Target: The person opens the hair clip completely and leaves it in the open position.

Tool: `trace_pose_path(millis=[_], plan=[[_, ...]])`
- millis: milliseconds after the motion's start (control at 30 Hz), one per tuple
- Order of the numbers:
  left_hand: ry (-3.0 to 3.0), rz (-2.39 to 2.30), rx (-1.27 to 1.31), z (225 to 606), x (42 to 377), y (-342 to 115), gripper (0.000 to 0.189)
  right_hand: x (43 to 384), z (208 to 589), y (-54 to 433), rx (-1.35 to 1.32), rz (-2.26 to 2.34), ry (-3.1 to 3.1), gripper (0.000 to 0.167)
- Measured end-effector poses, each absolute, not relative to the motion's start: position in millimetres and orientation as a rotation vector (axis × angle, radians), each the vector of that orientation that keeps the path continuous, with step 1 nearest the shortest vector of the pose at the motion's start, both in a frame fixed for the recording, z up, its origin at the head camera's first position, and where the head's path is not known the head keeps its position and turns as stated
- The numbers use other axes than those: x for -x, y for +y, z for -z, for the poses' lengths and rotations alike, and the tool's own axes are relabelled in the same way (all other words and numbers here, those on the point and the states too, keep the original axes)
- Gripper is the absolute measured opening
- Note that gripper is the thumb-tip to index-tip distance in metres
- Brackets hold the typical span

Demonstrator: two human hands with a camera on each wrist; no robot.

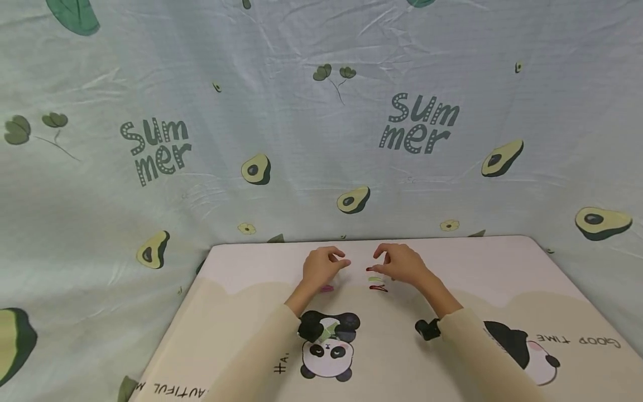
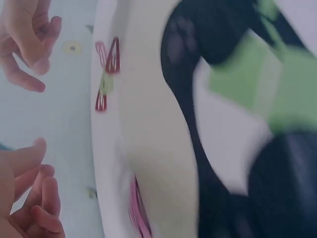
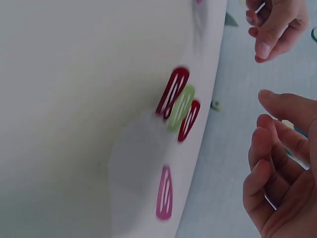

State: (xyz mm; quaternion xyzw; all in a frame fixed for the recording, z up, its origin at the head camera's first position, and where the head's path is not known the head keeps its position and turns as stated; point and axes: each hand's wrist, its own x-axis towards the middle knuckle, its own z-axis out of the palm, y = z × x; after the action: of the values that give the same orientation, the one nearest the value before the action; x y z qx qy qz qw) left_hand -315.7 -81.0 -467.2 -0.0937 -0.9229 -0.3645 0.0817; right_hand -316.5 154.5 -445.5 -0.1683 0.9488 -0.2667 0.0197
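Observation:
My left hand [image 1: 320, 268] is raised over the far part of the table, fingers loosely bent and nothing between them. Facing it, my right hand [image 1: 400, 263] hovers with thumb and fingers apart, also holding nothing. Below and between the hands, snap hair clips lie on the table: a dark red clip [image 3: 172, 91], a light green clip [image 3: 181, 106] and a red clip [image 3: 189, 120] side by side. A pink clip [image 3: 164, 193] lies apart from that row, mostly hidden by my right hand in the head view. Under my left wrist are more pink clips [image 2: 137, 208].
The pale table cover [image 1: 241, 312] has printed pandas [image 1: 327, 357] and lettering. Behind the table's far edge hangs a curtain [image 1: 301, 123] printed with avocados and words. A black strap [image 1: 428, 329] shows at my right wrist.

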Motion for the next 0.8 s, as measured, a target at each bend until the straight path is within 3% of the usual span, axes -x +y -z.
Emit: trace_pose_path(millis=[367,800], plan=[[-2.875,1.037,0.347,475,299,-141,0.023,311,460,93,0.569,0.843,2.926,0.019],[-3.016,0.949,0.389,493,299,-160,0.014,310,484,52,0.599,0.754,2.849,0.016]])
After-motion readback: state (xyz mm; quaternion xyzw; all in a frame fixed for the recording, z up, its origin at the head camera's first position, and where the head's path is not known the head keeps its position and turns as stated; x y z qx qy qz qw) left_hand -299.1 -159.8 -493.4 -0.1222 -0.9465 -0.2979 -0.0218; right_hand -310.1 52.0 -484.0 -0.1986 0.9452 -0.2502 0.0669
